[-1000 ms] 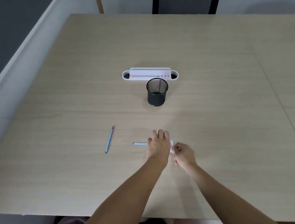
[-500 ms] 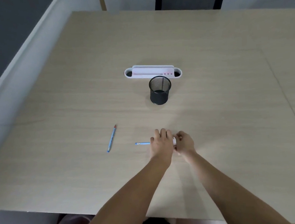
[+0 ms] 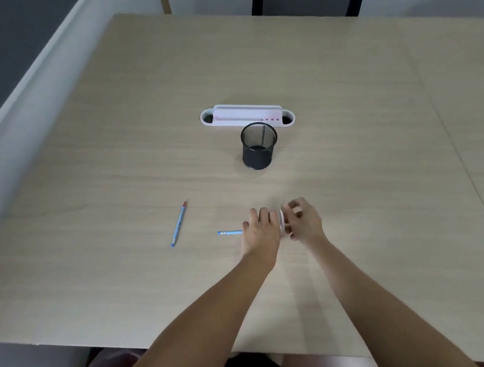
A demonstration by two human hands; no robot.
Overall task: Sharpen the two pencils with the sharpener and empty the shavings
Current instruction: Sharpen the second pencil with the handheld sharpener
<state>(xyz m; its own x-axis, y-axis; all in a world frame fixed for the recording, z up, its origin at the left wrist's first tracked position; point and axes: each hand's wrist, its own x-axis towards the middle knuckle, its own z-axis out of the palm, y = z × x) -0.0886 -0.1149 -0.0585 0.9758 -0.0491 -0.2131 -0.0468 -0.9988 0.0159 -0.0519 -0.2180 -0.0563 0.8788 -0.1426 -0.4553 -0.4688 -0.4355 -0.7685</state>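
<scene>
My left hand (image 3: 260, 230) grips a blue pencil (image 3: 230, 232) whose free end sticks out to the left just above the table. My right hand (image 3: 302, 219) curls round a small white sharpener (image 3: 281, 220), held tight against the left hand; the pencil's tip is hidden between the two hands. A second blue pencil (image 3: 179, 223) with a red tip lies loose on the table to the left, pointing away from me.
A black mesh cup (image 3: 259, 146) stands upright beyond my hands. Behind it lies a white and pink holder (image 3: 246, 117) with a hole at each end. The light wooden table (image 3: 354, 170) ends at its front edge near my elbows. A dark chair stands at the far side.
The right hand has moved up against the left hand and its fingers have turned round the sharpener. The loose pencil has not moved.
</scene>
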